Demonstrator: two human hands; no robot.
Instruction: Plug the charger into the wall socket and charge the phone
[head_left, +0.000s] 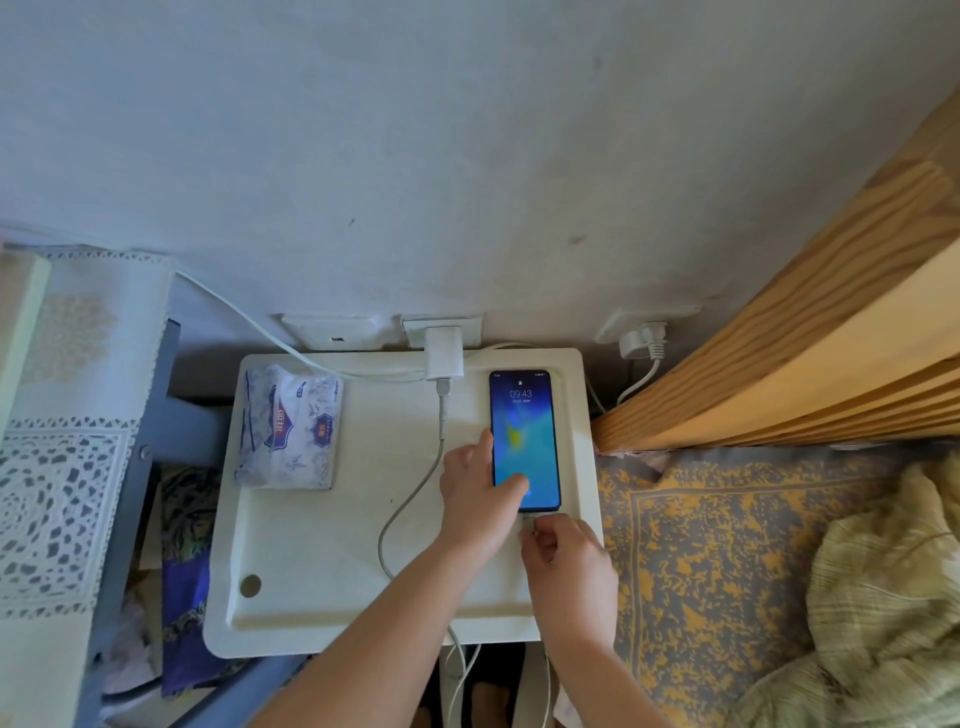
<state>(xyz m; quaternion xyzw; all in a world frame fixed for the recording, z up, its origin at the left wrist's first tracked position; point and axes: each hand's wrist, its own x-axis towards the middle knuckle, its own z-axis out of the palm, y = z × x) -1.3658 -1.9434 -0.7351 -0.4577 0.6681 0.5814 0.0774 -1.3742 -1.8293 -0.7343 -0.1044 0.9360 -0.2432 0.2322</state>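
Note:
A white charger (444, 352) sits plugged into the wall socket (441, 327) just above the white tray-like table (322, 545). Its white cable (410, 499) runs down across the table, loops off the front edge and comes back up to the phone's near end. The phone (524, 436) lies flat at the table's right side with its screen lit, showing 09:43. My left hand (478, 499) steadies the phone, thumb on the lower screen and index finger along its left edge. My right hand (563, 551) pinches the cable plug (529, 521) at the phone's bottom port.
A pack of tissues (288, 428) lies on the table's left part. A second wall plate (332, 330) and another plug with a cord (641, 340) flank the socket. A wooden bed frame (810, 332) and patterned bedding (727, 561) are to the right, a lace-covered surface (57, 441) to the left.

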